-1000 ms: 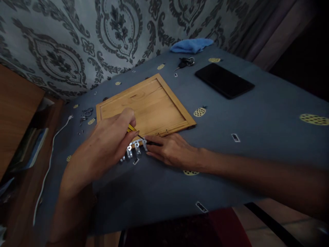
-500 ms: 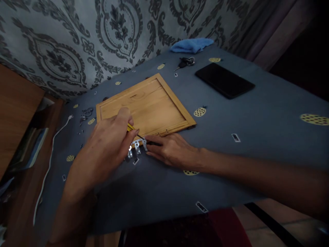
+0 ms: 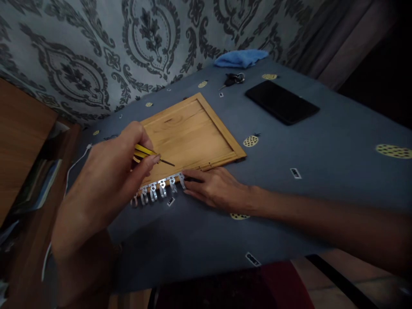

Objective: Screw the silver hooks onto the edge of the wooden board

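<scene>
My left hand (image 3: 104,178) is closed around the yellow handle of a screwdriver (image 3: 144,150). Its thin dark shaft points right, over the lower part of a framed wooden board (image 3: 189,133), apart from the metal. Along the board's near edge lies a silver hook rail (image 3: 162,183), with several curved hooks hanging over toward me. My right hand (image 3: 219,187) pinches the rail's right end against that edge. Something dark shows between its fingers, but I cannot make it out. Small holes dot the board's edge just beyond my right fingertips.
A black tablet-like slab (image 3: 281,102), a bunch of keys (image 3: 233,80) and a blue cloth (image 3: 240,58) lie toward the back of the patterned tablecloth (image 3: 325,141). At left, a white cable (image 3: 72,162) runs beside a wooden shelf with books (image 3: 40,182).
My left hand has drawn the screwdriver back to the left, lifting its tip off the rail and uncovering more hooks. My right hand has stayed in place.
</scene>
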{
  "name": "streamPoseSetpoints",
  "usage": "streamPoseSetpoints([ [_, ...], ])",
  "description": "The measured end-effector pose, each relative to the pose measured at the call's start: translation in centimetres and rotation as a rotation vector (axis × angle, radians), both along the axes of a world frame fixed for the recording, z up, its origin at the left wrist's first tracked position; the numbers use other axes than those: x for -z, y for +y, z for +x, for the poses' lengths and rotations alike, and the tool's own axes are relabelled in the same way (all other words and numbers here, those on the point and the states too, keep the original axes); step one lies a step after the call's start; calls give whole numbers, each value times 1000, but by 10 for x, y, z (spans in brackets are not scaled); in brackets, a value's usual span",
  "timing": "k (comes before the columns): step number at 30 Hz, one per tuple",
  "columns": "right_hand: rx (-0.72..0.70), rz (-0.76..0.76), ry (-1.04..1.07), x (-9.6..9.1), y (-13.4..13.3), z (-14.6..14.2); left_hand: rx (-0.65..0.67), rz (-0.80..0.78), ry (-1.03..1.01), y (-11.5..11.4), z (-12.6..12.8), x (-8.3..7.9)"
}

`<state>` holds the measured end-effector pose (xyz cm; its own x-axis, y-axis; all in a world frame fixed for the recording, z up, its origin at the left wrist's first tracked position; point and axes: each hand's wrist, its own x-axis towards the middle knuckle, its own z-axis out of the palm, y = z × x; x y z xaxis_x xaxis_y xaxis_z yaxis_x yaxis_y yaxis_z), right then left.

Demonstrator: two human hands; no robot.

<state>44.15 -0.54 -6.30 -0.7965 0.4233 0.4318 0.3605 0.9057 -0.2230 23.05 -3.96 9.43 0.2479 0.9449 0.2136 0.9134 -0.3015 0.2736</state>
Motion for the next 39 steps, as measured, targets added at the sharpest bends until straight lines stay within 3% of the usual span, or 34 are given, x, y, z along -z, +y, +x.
streamPoseSetpoints([
  [11,2,-20,1,2,1,-1,69,-73,36,10,-6,7],
  [15,-4,-30,3,1,1,0,-1,-147,-166,28,-19,13],
  [19,-21,-14,36,-1,1,0,-19,-199,-422,57,-49,37],
  [24,-13,56,105,2,1,0,-1,-183,-241,84,-80,76],
  [29,-5,127,162,9,4,-2,-4,-176,-93,80,-85,108],
  [36,-43,141,200,16,10,-2,50,-127,27,73,-79,122],
  [39,-50,157,177,17,11,0,2,-58,52,77,-75,123],
])
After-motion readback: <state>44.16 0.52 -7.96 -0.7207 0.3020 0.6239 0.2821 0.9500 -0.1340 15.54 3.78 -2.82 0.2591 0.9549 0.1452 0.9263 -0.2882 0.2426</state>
